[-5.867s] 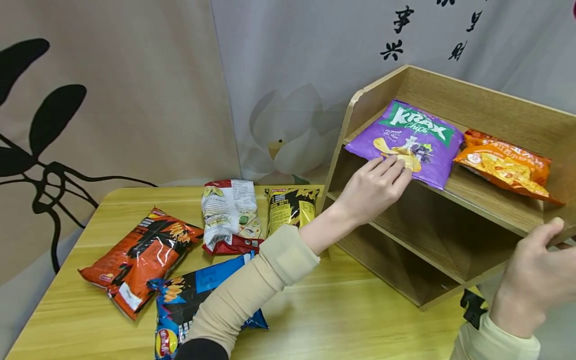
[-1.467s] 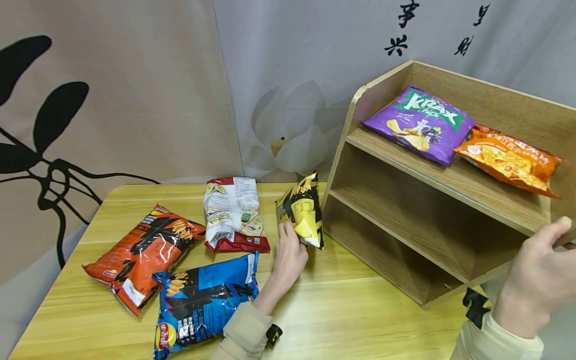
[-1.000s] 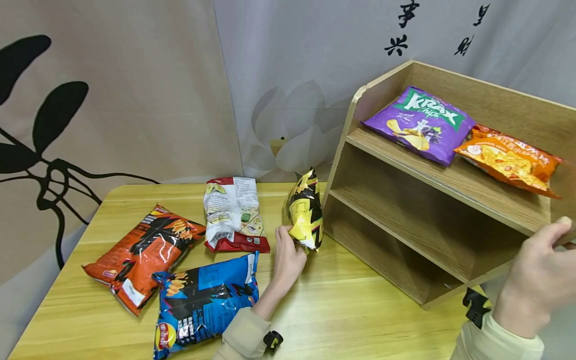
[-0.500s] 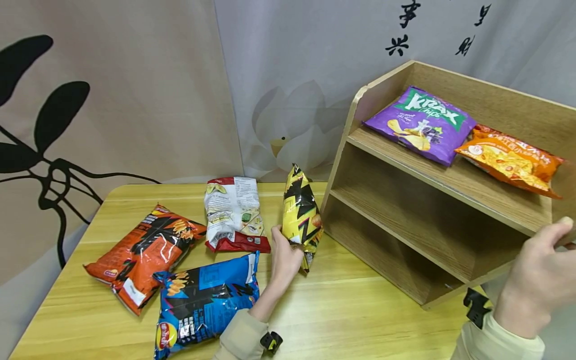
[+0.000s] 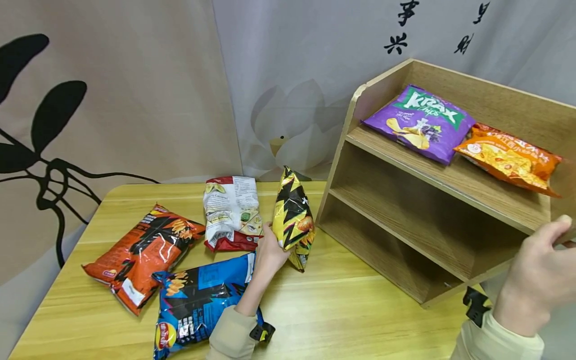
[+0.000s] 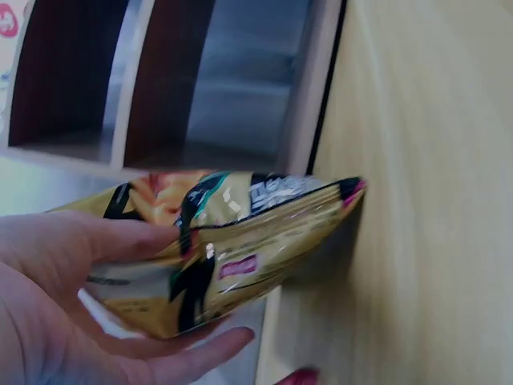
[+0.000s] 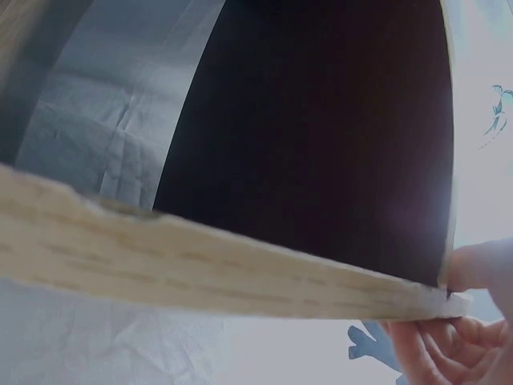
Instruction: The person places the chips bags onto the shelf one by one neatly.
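Note:
My left hand (image 5: 270, 252) pinches a yellow-and-black chip bag (image 5: 292, 215) by its near side, above the table just left of the wooden shelf (image 5: 450, 187). In the left wrist view, the thumb lies over the bag (image 6: 232, 265) with fingers beneath, and the bag's far corner points toward the tabletop. At the right, my right hand (image 5: 537, 275) holds the edge of the shelf's right side. The right wrist view shows its thumb and fingers on either side of the wooden panel (image 7: 240, 281). On the top shelf lie a purple Krax chip bag (image 5: 423, 122) and an orange snack bag (image 5: 510, 160).
On the wooden table (image 5: 342, 310) lie a red-orange chip bag (image 5: 148, 255), a blue-and-black chip bag (image 5: 202, 300) and a white-and-red bag (image 5: 231, 212). The blue bag is partly hidden by my left forearm. A printed curtain (image 5: 180, 90) hangs behind.
My left hand has let go of the purple bag on the top shelf and taken the yellow bag, turning it and lately shifting it left. The right hand stays on the shelf.

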Motion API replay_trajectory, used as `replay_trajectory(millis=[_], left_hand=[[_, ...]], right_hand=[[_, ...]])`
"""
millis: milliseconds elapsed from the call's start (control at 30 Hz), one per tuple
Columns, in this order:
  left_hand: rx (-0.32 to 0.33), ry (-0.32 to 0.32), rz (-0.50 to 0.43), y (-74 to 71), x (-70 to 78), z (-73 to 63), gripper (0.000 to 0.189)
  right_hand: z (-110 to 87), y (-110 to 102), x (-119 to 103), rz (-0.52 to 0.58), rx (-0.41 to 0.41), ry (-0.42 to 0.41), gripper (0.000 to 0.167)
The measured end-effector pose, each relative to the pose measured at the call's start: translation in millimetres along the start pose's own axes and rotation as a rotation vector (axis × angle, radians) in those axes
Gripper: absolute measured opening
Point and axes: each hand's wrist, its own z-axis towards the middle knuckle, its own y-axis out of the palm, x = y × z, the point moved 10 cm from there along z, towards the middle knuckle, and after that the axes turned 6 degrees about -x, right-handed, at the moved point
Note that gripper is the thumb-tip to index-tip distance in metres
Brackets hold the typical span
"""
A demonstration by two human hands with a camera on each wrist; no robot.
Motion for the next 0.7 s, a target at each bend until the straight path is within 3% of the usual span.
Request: replay_trajectory(millis=[200,300,367,467,533,600,700], left_hand=[[-0.155,-0.009,0.077,-8.6,-6.5,3.8,0.090],[-0.197,-0.013,0.178,-20.8,-4.8,3.4,0.098],[-0.190,-0.013,0.289,-31.5,-0.5,2.5,0.092],[-0.109,0.018,0.438,-46.9,12.1,-0.6,0.077],[-0.033,0.093,0.493,-51.2,25.5,-3.9,0.065],[0.023,0.208,0.518,-47.2,39.9,-8.1,0.056],[-0.002,0.371,0.554,-24.3,53.6,-13.0,0.051]], right_hand=[[-1.2,0,-2,0.011,-0.005,0.003,0.027],[-2.3,-1,-6,0.016,-0.014,-0.003,0.030],[-2.4,-1,-8,0.018,-0.021,-0.008,0.031],[-2.4,0,-9,0.017,-0.021,-0.015,0.036],[-2.5,-1,-8,0.015,-0.017,-0.016,0.037],[-2.5,-1,-7,0.013,-0.015,-0.025,0.038],[-2.5,-1,-7,0.009,-0.012,-0.040,0.039]])
